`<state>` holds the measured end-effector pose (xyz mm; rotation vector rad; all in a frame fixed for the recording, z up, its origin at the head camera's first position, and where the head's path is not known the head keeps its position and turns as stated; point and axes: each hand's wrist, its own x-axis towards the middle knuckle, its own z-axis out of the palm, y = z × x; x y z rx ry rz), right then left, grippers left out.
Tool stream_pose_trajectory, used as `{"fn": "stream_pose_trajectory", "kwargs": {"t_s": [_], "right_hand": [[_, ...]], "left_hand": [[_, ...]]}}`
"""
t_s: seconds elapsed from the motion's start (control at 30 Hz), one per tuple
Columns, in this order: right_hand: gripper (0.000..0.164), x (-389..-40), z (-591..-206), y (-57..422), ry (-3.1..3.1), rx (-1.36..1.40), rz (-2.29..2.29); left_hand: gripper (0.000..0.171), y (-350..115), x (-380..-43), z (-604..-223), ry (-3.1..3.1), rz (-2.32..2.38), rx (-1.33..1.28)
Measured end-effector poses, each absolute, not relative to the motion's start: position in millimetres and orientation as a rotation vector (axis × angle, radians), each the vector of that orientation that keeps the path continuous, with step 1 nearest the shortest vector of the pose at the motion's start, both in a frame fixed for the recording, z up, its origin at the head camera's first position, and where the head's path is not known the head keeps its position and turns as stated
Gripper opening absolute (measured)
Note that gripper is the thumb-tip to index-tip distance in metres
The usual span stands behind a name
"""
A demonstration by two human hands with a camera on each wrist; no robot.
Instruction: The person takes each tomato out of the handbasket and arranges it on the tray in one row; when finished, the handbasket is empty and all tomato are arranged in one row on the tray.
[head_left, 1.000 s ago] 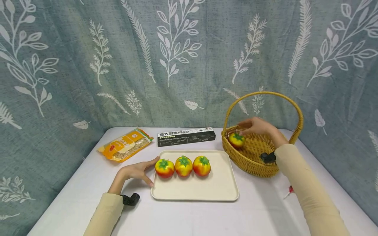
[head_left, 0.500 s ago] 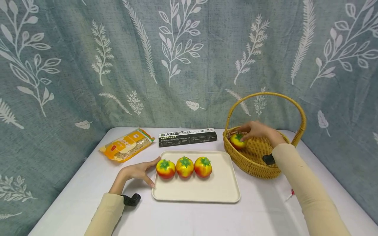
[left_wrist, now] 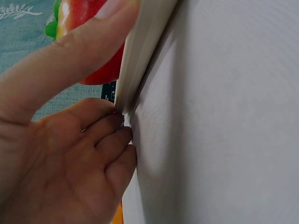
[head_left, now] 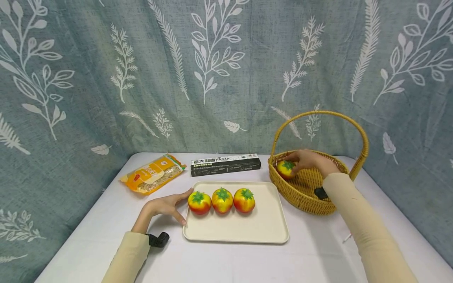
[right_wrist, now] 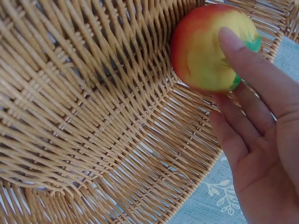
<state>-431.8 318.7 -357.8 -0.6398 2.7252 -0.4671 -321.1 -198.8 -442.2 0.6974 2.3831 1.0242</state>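
Note:
My left hand (head_left: pixel 165 208) holds the left edge of a cream tray (head_left: pixel 247 230); in the left wrist view its thumb (left_wrist: pixel 70 58) lies over the rim and its curled fingertips touch the edge. On the tray, three red-and-yellow tomatoes with green leafy tops, a left one (head_left: pixel 199 203), a middle one (head_left: pixel 222 200) and a right one (head_left: pixel 244 200), sit in a row. Inside the wicker basket (head_left: pixel 301 200), my right hand (head_left: pixel 309 160) grips another tomato (right_wrist: pixel 210 51), thumb on its side and fingers partly hidden behind it. That tomato sits against the basket's left wall.
Behind the tray lies a black-and-white pasta box (head_left: pixel 225 165), with an orange food packet (head_left: pixel 153 174) to its left. The basket's tall handle (head_left: pixel 318 113) arches over the right arm. A small white stick (head_left: pixel 347 237) lies right of the tray, partly hidden by the sleeve.
My right hand has lowered into the basket and closed its thumb and fingers about the tomato there. The left hand stays at the tray. The head view has shifted slightly.

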Motion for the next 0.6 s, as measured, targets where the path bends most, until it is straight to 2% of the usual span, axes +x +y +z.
{"fn": "stream_pose_trajectory", "kwargs": {"t_s": [0.6], "right_hand": [[0.067, -431.9, -353.8, 318.5, 2.751, -0.584, -0.422]], "left_hand": [[0.115, -198.9, -321.8, -442.6, 2.402, 1.001, 0.675]]}}
